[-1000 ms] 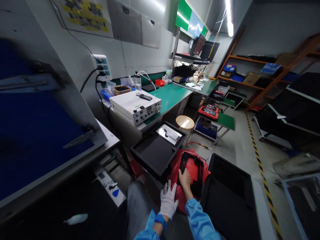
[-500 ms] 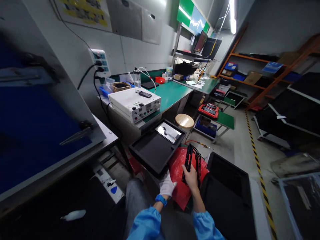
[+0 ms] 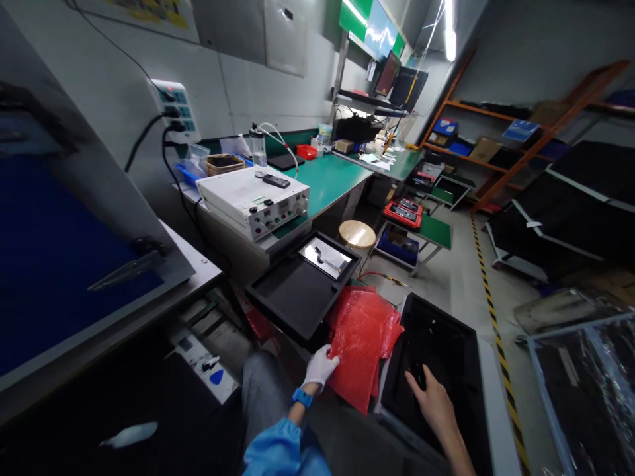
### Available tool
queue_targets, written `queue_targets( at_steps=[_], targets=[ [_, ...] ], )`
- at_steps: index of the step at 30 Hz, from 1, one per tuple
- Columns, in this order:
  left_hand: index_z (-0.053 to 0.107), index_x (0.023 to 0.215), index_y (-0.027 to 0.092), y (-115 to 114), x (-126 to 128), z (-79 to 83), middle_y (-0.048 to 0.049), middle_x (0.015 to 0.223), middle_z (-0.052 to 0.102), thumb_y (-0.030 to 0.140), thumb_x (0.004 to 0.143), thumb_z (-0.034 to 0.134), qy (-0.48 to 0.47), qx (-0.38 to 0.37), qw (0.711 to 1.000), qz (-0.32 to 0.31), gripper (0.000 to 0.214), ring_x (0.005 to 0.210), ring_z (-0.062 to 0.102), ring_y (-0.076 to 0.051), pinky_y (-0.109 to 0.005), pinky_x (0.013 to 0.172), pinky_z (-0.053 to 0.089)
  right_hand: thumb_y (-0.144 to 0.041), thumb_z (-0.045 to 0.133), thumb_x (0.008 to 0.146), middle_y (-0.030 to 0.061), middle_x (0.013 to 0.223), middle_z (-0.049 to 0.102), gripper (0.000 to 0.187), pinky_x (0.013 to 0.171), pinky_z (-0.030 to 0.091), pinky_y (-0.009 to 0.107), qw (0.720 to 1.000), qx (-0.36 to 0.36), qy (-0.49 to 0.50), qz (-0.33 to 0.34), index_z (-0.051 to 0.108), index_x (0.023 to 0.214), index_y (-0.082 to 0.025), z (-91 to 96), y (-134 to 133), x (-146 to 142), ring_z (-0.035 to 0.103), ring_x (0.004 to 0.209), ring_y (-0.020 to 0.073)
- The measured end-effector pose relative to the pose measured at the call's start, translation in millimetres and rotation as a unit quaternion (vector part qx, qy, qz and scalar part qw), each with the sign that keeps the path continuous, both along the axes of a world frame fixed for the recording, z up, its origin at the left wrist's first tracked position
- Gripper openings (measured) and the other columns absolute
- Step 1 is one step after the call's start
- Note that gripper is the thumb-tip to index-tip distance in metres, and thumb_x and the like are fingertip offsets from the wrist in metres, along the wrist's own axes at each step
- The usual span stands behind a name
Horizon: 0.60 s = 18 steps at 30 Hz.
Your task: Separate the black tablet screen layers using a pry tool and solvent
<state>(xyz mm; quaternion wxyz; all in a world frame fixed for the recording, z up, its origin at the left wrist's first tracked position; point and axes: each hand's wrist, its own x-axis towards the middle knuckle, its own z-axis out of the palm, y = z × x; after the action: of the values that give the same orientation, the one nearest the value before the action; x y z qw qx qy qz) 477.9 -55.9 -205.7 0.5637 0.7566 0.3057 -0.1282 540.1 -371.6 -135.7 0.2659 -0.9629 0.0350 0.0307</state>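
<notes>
My left hand (image 3: 320, 365), in a white glove with a blue wristband, pinches the near edge of a stack of red bubble-wrap sheets (image 3: 361, 337) lying over my lap. My bare right hand (image 3: 430, 398) reaches into a large black tray (image 3: 464, 330) on my right, with its fingers stretched out low over the dark bottom. What lies under it is lost in the black. A second black tray (image 3: 292, 297) sits ahead of my left hand, with a shiny plate (image 3: 325, 256) in its far corner.
A white control box (image 3: 253, 201) stands on the green bench (image 3: 330, 182). A round wooden stool (image 3: 356, 234) is beyond the tray. A blue-faced panel (image 3: 59, 264) leans at left. Racks of black panels (image 3: 570, 211) and orange shelving (image 3: 501, 139) fill the right side.
My right hand lifted a black frame off the red sheets and swung right into the large black tray, where the frame no longer shows. My left hand kept hold of the red wrap.
</notes>
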Motion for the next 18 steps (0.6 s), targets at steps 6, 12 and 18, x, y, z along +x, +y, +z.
queue_targets(
  at_steps=[6, 12, 18],
  targets=[
    [0.077, 0.119, 0.013, -2.4, -6.6, -4.8, -0.0083, 0.123, 0.081, 0.02, 0.1, 0.081, -0.032, -0.086, 0.994, -0.056, 0.021, 0.119, 0.077, -0.024, -0.046, 0.114, 0.062, -0.068, 0.07, 0.088, 0.0203, 0.103, 0.086, 0.052, 0.089, 0.066, 0.05, 0.997, -0.061, 0.011, -0.054, 0.079, 0.116, -0.026, -35.7, -31.0, -32.2, 0.084, 0.106, 0.0449],
    [0.076, 0.134, 0.014, -11.3, 3.0, 1.6, -0.0143, 0.138, 0.081, 0.028, 0.097, 0.083, -0.09, -0.13, 0.986, -0.054, 0.04, 0.128, 0.078, -0.028, -0.051, 0.122, 0.06, -0.067, 0.069, 0.087, 0.0285, 0.129, 0.079, 0.066, 0.099, 0.064, 0.056, 0.991, -0.098, -0.04, -0.079, 0.073, 0.132, -0.019, -38.5, -30.9, -36.8, 0.078, 0.12, 0.0479],
    [0.072, 0.156, 0.02, -32.8, 11.4, 28.7, -0.0081, 0.16, 0.072, 0.025, 0.085, 0.08, -0.156, -0.141, 0.976, -0.053, 0.071, 0.154, 0.066, -0.028, -0.035, 0.138, 0.047, -0.055, 0.08, 0.084, 0.0204, 0.15, 0.069, 0.081, 0.113, 0.062, 0.055, 0.962, 0.044, -0.214, 0.164, 0.057, 0.154, -0.02, -44.0, 39.6, -61.1, 0.073, 0.133, 0.0386]
  ],
)
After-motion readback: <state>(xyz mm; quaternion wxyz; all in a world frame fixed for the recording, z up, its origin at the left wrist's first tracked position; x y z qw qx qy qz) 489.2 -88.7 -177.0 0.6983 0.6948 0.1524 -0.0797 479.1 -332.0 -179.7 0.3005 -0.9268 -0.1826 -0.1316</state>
